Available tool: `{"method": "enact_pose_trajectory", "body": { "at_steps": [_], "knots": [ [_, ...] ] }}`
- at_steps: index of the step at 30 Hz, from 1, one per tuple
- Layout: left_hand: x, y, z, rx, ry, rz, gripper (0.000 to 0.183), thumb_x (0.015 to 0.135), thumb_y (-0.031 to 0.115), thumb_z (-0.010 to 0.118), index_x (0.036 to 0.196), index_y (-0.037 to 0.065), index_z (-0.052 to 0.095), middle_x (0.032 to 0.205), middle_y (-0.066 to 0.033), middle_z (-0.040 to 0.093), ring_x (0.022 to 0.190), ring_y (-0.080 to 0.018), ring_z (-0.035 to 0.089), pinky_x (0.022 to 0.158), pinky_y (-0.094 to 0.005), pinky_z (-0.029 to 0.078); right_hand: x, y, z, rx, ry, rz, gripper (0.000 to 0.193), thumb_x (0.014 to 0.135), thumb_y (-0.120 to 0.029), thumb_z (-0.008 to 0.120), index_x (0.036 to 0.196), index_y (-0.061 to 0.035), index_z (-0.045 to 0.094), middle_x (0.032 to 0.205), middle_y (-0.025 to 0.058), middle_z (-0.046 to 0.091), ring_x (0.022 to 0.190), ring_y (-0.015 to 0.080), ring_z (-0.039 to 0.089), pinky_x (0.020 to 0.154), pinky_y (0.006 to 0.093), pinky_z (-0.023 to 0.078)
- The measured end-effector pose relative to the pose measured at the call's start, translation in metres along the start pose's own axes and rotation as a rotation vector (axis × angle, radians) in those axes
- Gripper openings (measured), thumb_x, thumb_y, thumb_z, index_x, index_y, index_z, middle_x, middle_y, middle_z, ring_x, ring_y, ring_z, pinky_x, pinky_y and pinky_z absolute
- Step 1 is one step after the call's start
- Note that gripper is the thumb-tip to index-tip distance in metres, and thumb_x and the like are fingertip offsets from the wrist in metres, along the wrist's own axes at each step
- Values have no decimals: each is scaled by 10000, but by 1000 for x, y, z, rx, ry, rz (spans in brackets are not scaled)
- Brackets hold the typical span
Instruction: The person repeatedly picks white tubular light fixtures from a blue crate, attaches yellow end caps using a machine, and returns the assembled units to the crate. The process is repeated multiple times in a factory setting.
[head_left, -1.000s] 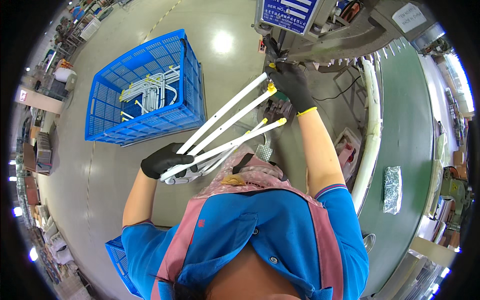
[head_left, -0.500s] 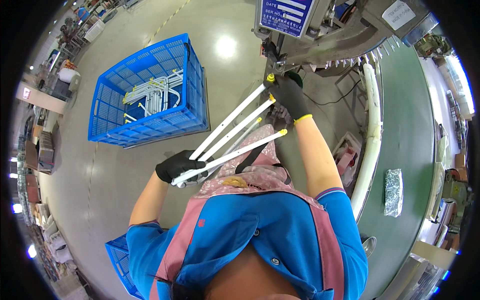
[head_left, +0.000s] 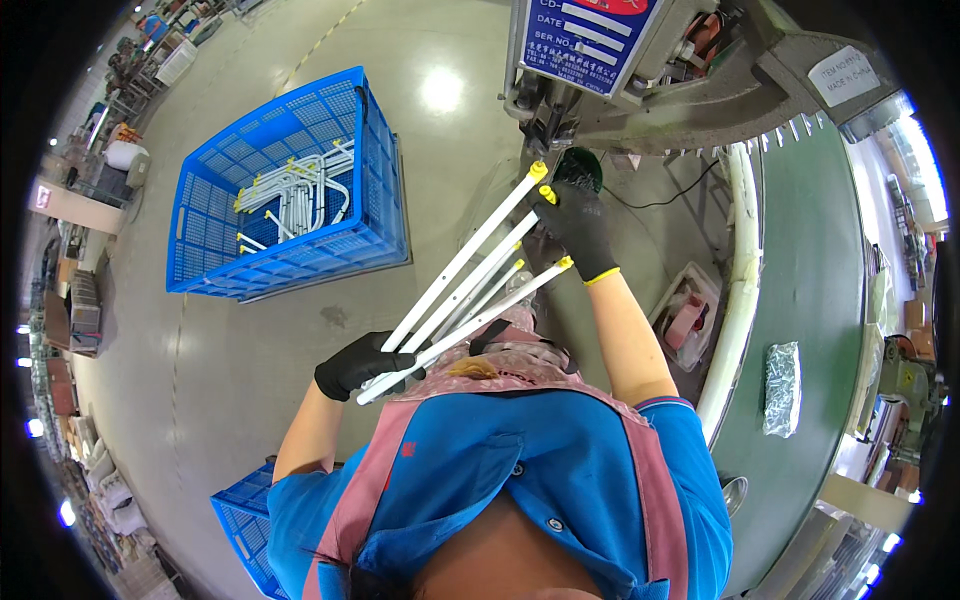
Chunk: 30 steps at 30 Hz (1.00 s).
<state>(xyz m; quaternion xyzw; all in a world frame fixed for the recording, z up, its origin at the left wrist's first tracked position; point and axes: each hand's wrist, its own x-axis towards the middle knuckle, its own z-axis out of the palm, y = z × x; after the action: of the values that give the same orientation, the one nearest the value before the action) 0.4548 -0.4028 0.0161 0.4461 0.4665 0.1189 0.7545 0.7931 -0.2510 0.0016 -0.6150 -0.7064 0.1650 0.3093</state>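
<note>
Several slim white metal tubes (head_left: 452,283) with yellow end caps fan out in front of my apron, slanting up to the right. My left hand (head_left: 357,366), in a black glove, is closed round their lower ends. At the upper ends, my right hand (head_left: 582,228), also black-gloved, has its fingers closed at the yellow cap (head_left: 547,194) of one tube; its fingertips are partly hidden. The topmost tube's cap (head_left: 538,171) stands free above that hand. Just beyond the tubes is the grey machine's (head_left: 690,115) lower working part.
A blue plastic crate (head_left: 385,215) on the floor at left holds bent white tubes (head_left: 315,200). Another blue crate (head_left: 240,525) stands at lower left. On the right runs a green-topped table (head_left: 810,300) with a clear plastic packet (head_left: 782,390). A bin (head_left: 690,315) sits beneath it.
My right hand has shifted from the topmost tube's end to the one below it. The tubes fan a little wider. The whole view has tilted slightly.
</note>
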Motion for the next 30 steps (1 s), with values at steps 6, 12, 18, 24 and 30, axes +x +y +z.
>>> {"method": "enact_pose_trajectory", "body": {
  "at_steps": [6, 12, 18, 24, 30],
  "knots": [
    [-10, 7, 10, -30, 36, 15, 430, 887, 268, 626, 1210, -3, 545, 951, -89, 667, 749, -105, 607, 644, -241, 492, 3, -6, 4, -67, 96, -30, 237, 789, -284, 620, 852, -57, 649, 771, 165, 628, 714, 343, 614, 615, 420, 468],
    [-12, 8, 35, 54, 133, 103, 432, 900, 299, 592, 1204, -5, 562, 1008, -60, 626, 901, -138, 555, 825, -285, 442, 11, -9, 1, 53, 325, -169, 246, 857, -279, 614, 866, -34, 636, 754, 164, 619, 690, 336, 608, 612, 405, 470],
    [-12, 8, 49, 6, 207, 41, 371, 896, 284, 590, 1144, 7, 587, 941, -33, 611, 839, -118, 533, 757, -273, 441, 19, -20, -10, 165, 370, -191, 295, 845, -322, 650, 911, -34, 657, 775, 142, 650, 690, 299, 629, 624, 371, 483],
    [-6, 8, 56, 61, 258, 196, 308, 931, 351, 547, 943, 43, 558, 809, -15, 530, 754, -102, 478, 691, -289, 422, 32, -28, -9, 320, 249, -143, 309, 846, -331, 652, 892, -26, 653, 783, 147, 657, 684, 317, 628, 620, 363, 477],
    [0, 5, 62, 44, 268, 139, 311, 931, 371, 545, 893, 63, 537, 750, 13, 488, 661, -81, 442, 587, -257, 390, 35, -20, 0, 249, 229, -156, 248, 837, -287, 626, 871, -42, 655, 706, 143, 617, 656, 307, 600, 601, 364, 456]
  ]
}}
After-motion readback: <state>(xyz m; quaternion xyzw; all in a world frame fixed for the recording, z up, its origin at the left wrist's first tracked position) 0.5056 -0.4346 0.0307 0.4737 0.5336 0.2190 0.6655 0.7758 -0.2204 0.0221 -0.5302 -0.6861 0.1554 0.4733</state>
